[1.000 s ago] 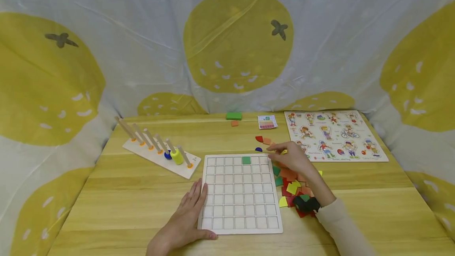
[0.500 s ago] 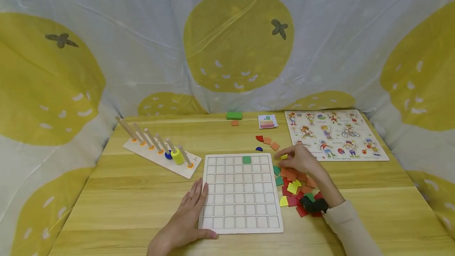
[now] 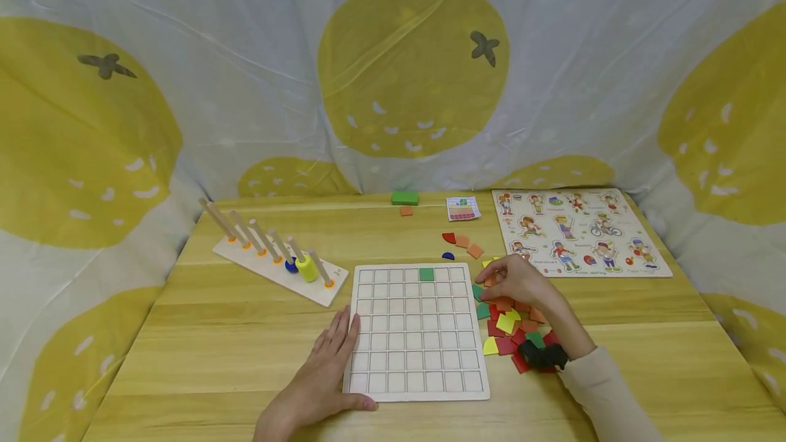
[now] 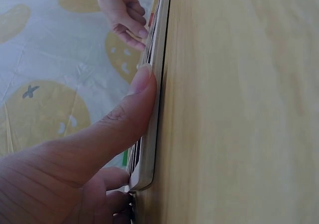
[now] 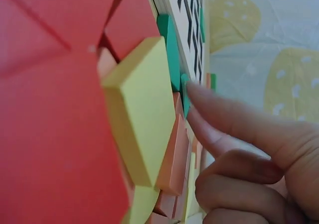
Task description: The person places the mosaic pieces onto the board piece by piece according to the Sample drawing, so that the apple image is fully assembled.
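A square white grid board (image 3: 419,363) lies in front of me, a green square tile (image 3: 426,274) in its top row. My left hand (image 3: 328,374) rests at its lower left corner, fingers straight along the left side and thumb (image 4: 130,102) on the front edge. My right hand (image 3: 514,280) is beside the board's upper right side, over a pile of flat coloured tiles (image 3: 507,322). Its thumb and index finger pinch at a green tile (image 5: 186,97) by the board. In the right wrist view, a yellow tile (image 5: 142,109) stands out beside red and orange ones.
A pegged wooden stand (image 3: 245,258) with blue and yellow beads is at the left. Beyond the board lie loose red, orange and blue pieces (image 3: 462,242), a pattern card (image 3: 462,209) and a green block (image 3: 405,198). A picture puzzle (image 3: 577,244) lies back right.
My right hand has drawn back from the board's top right corner, then come down to the green tile at the board's right side. My left hand has stayed at the board.
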A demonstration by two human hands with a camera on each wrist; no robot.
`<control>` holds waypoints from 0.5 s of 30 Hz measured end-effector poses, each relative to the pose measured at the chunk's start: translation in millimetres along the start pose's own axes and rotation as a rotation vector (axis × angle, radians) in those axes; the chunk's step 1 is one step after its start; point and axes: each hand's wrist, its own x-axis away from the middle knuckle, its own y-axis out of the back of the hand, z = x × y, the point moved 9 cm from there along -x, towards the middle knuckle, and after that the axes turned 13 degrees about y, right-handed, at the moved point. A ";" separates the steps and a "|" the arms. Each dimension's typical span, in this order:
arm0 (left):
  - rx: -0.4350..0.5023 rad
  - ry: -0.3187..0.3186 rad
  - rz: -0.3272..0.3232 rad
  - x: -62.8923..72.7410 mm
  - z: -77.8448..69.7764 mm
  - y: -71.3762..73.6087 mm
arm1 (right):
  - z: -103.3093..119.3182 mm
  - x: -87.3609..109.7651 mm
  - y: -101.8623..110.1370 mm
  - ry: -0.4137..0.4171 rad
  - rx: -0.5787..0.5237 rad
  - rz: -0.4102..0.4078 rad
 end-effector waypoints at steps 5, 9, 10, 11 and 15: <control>0.003 -0.004 -0.004 -0.2 -0.5 0.4 | -2.4 -0.3 -2.3 -0.029 0.007 0.004; 0.013 -0.001 0.001 -0.2 -0.5 0.4 | -5.4 2.3 -0.2 -0.075 0.005 -0.017; 0.015 0.001 0.004 -0.2 -0.4 0.2 | -5.9 3.4 1.4 -0.085 0.007 -0.029; 0.015 0.002 0.005 -0.2 -0.3 0.1 | -5.8 4.3 3.1 -0.087 0.015 -0.040; 0.017 0.007 0.009 -0.3 0.4 -0.6 | -3.3 6.4 8.9 -0.071 0.065 -0.071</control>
